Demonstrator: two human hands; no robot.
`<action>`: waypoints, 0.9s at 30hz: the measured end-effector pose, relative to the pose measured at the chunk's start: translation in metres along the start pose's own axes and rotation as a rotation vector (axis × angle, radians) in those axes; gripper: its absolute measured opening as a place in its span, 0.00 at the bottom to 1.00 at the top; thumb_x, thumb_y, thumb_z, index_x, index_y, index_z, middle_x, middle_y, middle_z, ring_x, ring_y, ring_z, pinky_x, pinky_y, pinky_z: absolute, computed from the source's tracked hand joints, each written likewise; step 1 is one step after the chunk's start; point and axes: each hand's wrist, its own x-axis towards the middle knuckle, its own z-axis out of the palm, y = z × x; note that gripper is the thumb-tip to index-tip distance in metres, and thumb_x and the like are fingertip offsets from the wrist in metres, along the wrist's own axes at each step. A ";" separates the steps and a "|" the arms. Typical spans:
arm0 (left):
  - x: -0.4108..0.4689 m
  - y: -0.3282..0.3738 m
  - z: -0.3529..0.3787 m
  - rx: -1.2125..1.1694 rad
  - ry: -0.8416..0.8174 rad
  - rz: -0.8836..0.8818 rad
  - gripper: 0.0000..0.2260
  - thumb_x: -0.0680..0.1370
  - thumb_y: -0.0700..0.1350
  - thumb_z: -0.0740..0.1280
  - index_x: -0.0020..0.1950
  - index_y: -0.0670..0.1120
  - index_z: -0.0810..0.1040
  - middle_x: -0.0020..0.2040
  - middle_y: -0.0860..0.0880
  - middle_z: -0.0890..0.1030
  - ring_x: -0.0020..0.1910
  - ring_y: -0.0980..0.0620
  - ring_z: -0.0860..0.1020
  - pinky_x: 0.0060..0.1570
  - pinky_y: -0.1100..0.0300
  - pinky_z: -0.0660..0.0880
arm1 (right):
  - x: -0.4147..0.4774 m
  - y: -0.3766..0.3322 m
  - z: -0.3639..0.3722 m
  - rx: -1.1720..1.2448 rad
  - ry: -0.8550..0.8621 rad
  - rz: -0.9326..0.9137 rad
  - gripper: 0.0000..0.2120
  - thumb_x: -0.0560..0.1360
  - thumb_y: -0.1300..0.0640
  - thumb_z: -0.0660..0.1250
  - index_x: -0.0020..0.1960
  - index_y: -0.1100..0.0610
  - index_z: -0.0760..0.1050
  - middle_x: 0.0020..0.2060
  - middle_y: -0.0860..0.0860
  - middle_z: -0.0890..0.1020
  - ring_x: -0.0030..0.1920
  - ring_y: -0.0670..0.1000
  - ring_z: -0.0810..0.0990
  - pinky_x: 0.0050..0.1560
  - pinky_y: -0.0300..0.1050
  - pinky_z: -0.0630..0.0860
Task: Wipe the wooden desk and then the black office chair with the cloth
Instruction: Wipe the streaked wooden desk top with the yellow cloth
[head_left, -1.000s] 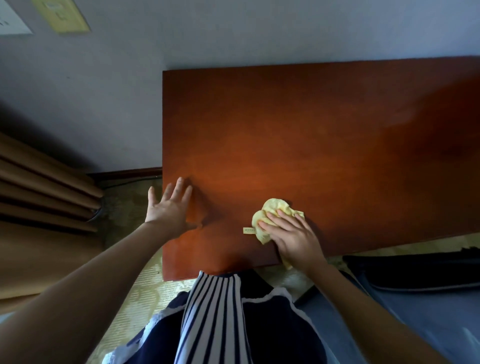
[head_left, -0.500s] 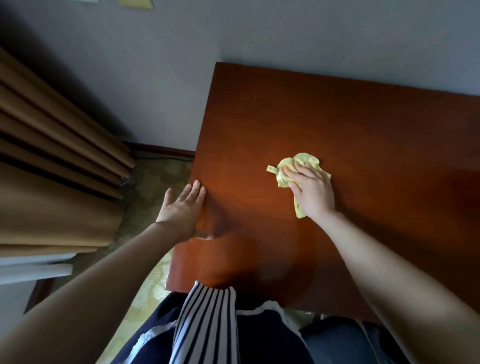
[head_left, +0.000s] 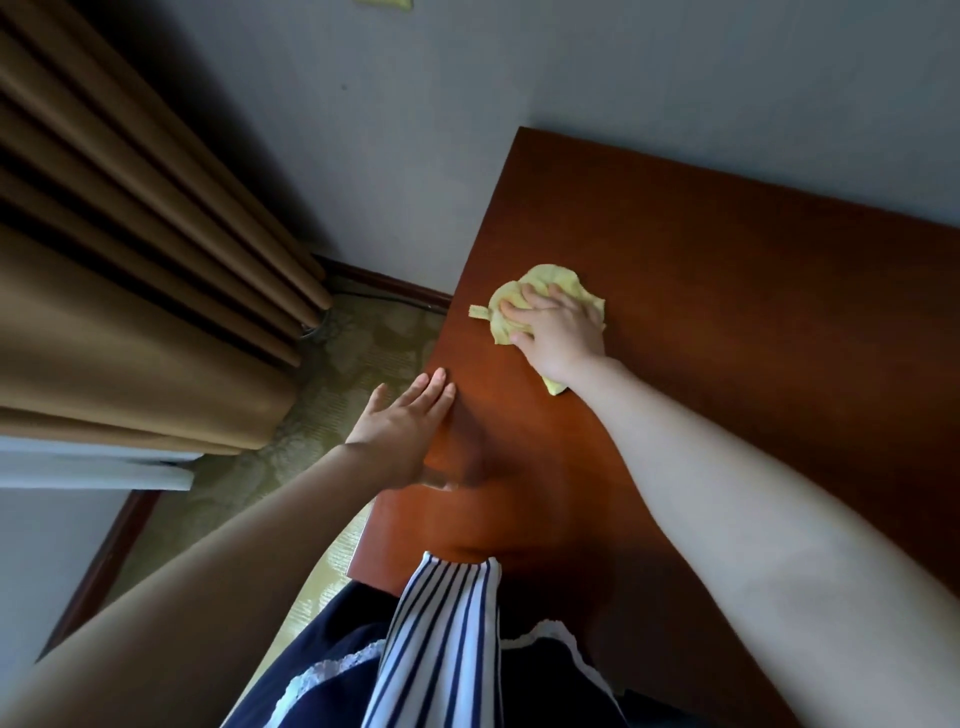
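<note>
Presses yellow cloth (head_left: 556, 275) on wooden desk (head_left: 727, 338) w/ R hand (head_left: 558, 332), fingers spread, not clenched, close to left edge. Rests L hand (head_left: 400, 423) flat at same edge, fingers straight, holding nothing, nearer front-left corner.

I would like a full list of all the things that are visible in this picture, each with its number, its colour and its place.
wooden desk: one, reddish brown, right half of the view, against the wall
cloth: one, yellow, crumpled on the desk near its left edge
curtain: one, brown, pleated, upper left
wall: one, grey, behind the desk
carpet: one, greenish, patterned, on the floor left of the desk
baseboard: one, dark brown, at the foot of the wall
striped garment: one, white with navy stripes, bottom centre
left hand: one, flat on the desk's left edge
right hand: one, pressing on the cloth
</note>
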 end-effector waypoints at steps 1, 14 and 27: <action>0.000 -0.001 0.000 -0.008 -0.001 -0.001 0.52 0.70 0.68 0.66 0.78 0.47 0.36 0.78 0.50 0.35 0.77 0.52 0.40 0.74 0.44 0.46 | -0.003 -0.009 0.005 0.003 -0.009 -0.040 0.20 0.81 0.48 0.56 0.71 0.37 0.62 0.76 0.43 0.56 0.76 0.53 0.50 0.73 0.58 0.48; 0.014 -0.016 -0.029 -0.046 0.168 0.026 0.42 0.72 0.53 0.73 0.78 0.53 0.52 0.79 0.50 0.52 0.77 0.49 0.52 0.73 0.50 0.54 | -0.135 -0.020 0.062 0.147 0.079 -0.214 0.18 0.80 0.51 0.58 0.68 0.37 0.68 0.72 0.40 0.65 0.75 0.45 0.53 0.73 0.47 0.40; 0.040 0.002 -0.038 0.003 0.129 -0.073 0.57 0.66 0.65 0.72 0.77 0.45 0.35 0.77 0.44 0.34 0.77 0.46 0.37 0.74 0.44 0.44 | -0.184 0.041 0.052 0.086 0.186 0.197 0.20 0.78 0.51 0.62 0.69 0.38 0.67 0.71 0.37 0.65 0.73 0.45 0.59 0.70 0.44 0.51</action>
